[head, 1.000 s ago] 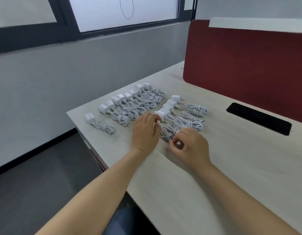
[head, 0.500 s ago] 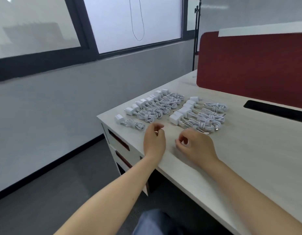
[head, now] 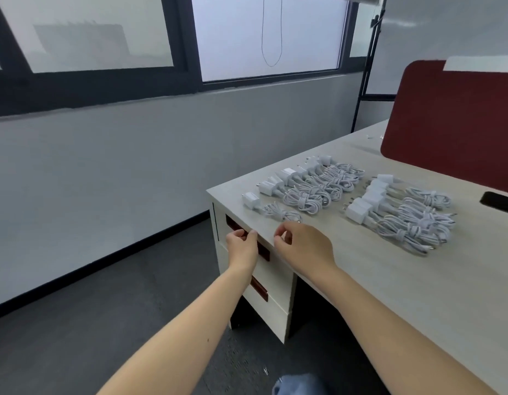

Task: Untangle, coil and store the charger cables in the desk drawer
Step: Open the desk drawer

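Observation:
Several coiled white charger cables with plug adapters lie on the pale desk [head: 389, 280]. A long row [head: 312, 189] sits at the left, a second group [head: 403, 215] to its right, and a single charger [head: 271, 208] nearest the desk corner. Below the desk edge, my left hand [head: 242, 246] curls its fingers into the red handle recess [head: 264, 252] of the top drawer [head: 222, 228], which looks closed. My right hand [head: 304, 246] hovers over the desk edge just in front of the single charger, fingers loosely curled and holding nothing.
A second drawer with a red handle [head: 259, 287] sits below the top one. A red partition [head: 452, 124] stands at the back right, with a black slot [head: 500, 202] in the desk before it. Grey floor [head: 104, 309] lies left; my knee [head: 298, 384] is below.
Both hands left the right cable group and drew back to the desk's near-left edge. My left hand dropped below the edge onto the top drawer handle. The view pulled back, showing the drawers.

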`<state>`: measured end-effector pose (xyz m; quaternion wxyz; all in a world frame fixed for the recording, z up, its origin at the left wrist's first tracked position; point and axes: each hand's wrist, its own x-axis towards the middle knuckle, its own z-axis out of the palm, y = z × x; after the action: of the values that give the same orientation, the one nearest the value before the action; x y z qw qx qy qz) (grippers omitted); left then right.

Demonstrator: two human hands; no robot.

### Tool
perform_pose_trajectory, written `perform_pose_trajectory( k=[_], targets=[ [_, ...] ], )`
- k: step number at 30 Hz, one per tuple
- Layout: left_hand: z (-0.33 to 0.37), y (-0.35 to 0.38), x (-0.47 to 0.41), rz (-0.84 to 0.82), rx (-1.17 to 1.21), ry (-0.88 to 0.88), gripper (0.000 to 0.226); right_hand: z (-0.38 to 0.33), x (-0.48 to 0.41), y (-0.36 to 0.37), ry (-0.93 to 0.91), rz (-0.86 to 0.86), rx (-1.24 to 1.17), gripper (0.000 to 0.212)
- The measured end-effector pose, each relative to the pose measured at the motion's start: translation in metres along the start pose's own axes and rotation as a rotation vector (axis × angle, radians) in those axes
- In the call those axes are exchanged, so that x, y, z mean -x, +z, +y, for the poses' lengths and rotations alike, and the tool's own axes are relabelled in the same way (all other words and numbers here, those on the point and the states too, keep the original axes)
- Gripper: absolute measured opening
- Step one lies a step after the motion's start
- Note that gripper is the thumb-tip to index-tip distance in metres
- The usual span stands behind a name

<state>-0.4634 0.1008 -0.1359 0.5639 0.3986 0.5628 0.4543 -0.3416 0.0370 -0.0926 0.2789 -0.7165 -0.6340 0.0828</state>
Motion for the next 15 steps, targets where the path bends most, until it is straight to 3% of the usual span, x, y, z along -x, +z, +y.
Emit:
perform_pose_trajectory(
  k=[5,11,15],
  targets=[
    [-0.007,-0.002,-0.025,-0.055,0.137,-0.075,0.044,-0.008,-0.031,0.019,-0.056,0.011,0.085,0.010],
    [-0.008,-0.004,-0.043,-0.108,0.149,-0.109,0.060,-0.005,-0.039,0.025,-0.113,0.009,0.115,0.009],
    [-0.008,-0.004,-0.041,-0.093,0.137,-0.083,0.057,-0.006,-0.038,0.024,-0.133,0.007,0.122,0.008]
  ],
)
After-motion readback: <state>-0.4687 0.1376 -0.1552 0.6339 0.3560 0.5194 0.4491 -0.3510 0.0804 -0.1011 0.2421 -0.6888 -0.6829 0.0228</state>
